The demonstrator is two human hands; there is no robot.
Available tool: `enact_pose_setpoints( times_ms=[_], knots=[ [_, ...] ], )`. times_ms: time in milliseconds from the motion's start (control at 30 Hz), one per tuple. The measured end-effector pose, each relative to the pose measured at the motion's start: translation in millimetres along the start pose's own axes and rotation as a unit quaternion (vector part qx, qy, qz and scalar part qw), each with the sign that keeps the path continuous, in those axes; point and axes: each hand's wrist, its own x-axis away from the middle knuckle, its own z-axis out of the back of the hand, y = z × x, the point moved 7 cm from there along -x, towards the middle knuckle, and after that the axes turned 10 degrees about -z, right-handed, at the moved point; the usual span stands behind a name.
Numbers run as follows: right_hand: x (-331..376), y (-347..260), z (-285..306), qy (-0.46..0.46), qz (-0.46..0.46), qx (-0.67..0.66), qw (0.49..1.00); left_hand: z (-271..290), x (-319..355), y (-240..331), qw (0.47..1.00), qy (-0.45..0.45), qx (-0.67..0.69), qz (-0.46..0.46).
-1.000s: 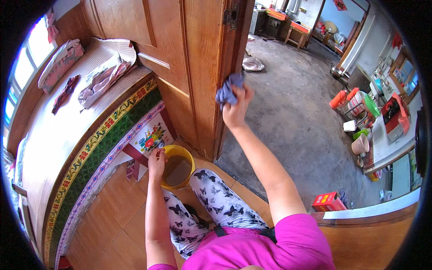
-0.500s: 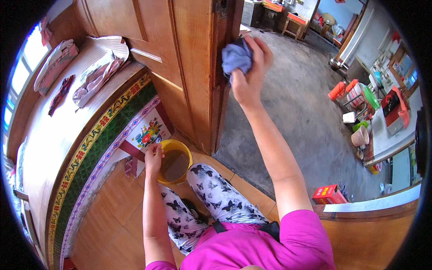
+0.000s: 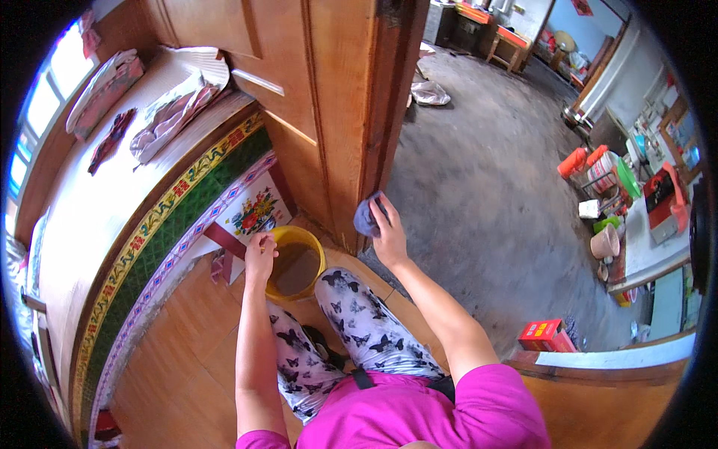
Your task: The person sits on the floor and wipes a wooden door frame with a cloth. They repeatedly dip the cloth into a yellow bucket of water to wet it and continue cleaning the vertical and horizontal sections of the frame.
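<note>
Right hand [image 3: 390, 239] has moved down the door [image 3: 336, 135], clutching a blue cloth [image 3: 365, 218]; left hand [image 3: 259, 257] half-open, empty, by the bucket [image 3: 323, 260]

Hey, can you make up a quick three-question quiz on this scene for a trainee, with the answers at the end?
1. Multiple choice: what does the right hand hold?
A) a red box
B) a blue-grey cloth
C) a green basin

2. True or false: the bucket beside the left hand is yellow.

3. Fill in the missing word: the person's white trousers are printed with dark ____.

Key:
1. B
2. True
3. butterflies
</note>
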Motion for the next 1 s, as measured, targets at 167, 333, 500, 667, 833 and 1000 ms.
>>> enact_pose_setpoints(
  times_ms=[167,333,500,667,833,1000],
  knots=[
    [26,12,-3,-0.080,-0.150,-0.154,0.973,20,6,35,0.988,0.074,0.000,-0.134],
    [4,-46,-46,-0.217,-0.027,-0.151,0.964,43,-3,107,0.972,0.129,-0.095,-0.172],
    [-17,-98,-141,-0.359,0.024,-0.106,0.927,70,-11,82,0.980,0.135,0.136,-0.054],
    [12,-108,-248,-0.523,0.055,0.147,0.838,94,-2,22,0.947,0.137,0.290,0.037],
    [66,-38,-353,-0.558,0.031,0.263,0.787,121,9,14,0.913,0.194,0.345,0.101],
    [128,2,-428,-0.600,-0.016,0.304,0.740,133,11,-17,0.844,0.234,0.461,0.144]
  ],
)
